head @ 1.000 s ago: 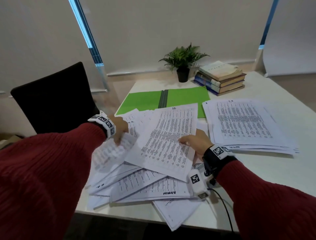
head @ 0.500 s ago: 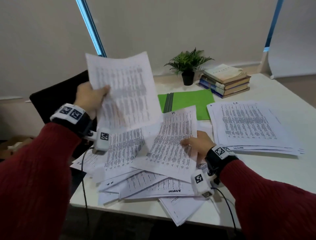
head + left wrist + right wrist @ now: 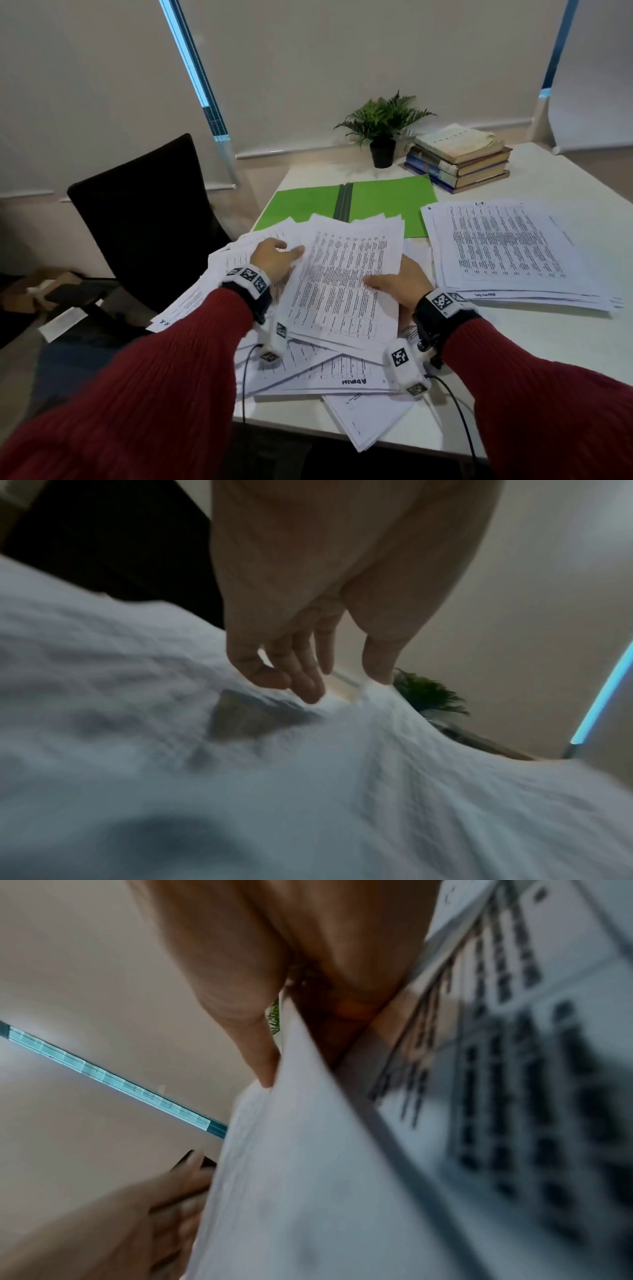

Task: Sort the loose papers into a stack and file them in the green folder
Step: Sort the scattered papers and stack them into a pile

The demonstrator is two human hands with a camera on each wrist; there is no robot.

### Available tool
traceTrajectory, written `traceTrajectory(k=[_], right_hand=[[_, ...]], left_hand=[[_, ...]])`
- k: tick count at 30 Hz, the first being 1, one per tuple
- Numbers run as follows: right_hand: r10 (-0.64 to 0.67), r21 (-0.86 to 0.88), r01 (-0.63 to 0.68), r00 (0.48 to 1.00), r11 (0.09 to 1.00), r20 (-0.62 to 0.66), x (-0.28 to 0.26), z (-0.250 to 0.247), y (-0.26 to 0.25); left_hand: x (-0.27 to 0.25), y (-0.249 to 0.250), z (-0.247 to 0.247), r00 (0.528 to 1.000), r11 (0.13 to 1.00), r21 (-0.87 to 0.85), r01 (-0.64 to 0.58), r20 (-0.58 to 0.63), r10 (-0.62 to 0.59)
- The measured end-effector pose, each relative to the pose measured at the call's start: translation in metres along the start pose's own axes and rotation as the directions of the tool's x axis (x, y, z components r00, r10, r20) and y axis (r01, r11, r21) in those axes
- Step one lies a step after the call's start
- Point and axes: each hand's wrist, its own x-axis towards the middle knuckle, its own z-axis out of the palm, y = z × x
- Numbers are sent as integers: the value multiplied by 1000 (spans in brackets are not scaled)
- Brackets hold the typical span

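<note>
The green folder (image 3: 308, 205) lies open at the back of the white table (image 3: 548, 359). In front of it spreads a messy pile of loose printed papers (image 3: 325, 377). A tidier stack of papers (image 3: 513, 246) lies to the right. My right hand (image 3: 397, 284) pinches the right edge of a few sheets (image 3: 346, 281) on top of the pile, with the thumb (image 3: 260, 1053) above and the fingers hidden beneath. My left hand (image 3: 274, 257) rests at their left edge with straight fingers (image 3: 304, 680) touching the paper.
A potted plant (image 3: 382, 137) and a pile of books (image 3: 459, 157) stand behind the folder. A black chair (image 3: 147, 212) is at the table's left side, with cardboard (image 3: 44, 291) on the floor beyond. Some sheets overhang the near table edge (image 3: 363, 435).
My left hand lifted a sheet high off the pile, then brought it down onto the sheets that the right hand holds. It now rests flat on them; the right hand stayed put.
</note>
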Motion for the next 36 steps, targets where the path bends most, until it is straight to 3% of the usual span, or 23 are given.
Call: traceTrajectory(k=[2,4,5,8,10,14,19,25,28,30,33,36], right_hand=[[0,26,1,1000,1000,-27,2,0,3],[-4,57,5,1000,998,-20,3,-1,4],[-7,62,7,1000,998,-13,3,-1,5],[2,80,-2,1000,997,6,4,0,5],[7,94,-8,1000,996,14,4,0,5],[10,73,-11,1000,997,15,3,0,5],[6,67,-7,1000,998,22,0,0,3],[25,60,-28,998,998,51,-1,0,0],[25,63,-28,998,998,53,-2,-1,-1],[30,55,-33,998,998,51,-4,-1,-3],[47,83,-52,997,995,58,-2,0,-2],[81,167,-87,996,982,44,1,0,-1]], left_hand=[[7,-26,-33,992,977,202,72,-114,-50],[13,-61,-65,960,908,345,237,-229,-164],[13,-75,-75,946,879,369,301,-231,-227],[7,-97,-80,941,908,253,333,-148,-304],[7,-100,-77,937,918,220,330,-191,-291],[-1,-89,-71,935,921,314,230,-334,-120],[-8,-77,-82,896,989,150,7,-440,61],[-10,-40,-132,769,980,-60,-188,-630,109],[-7,-20,-157,726,924,-206,-322,-680,101],[-7,-8,-163,753,876,-305,-374,-651,95],[-6,7,-148,841,828,-428,-363,-532,94],[-7,12,-113,917,865,-410,-290,-378,128]])
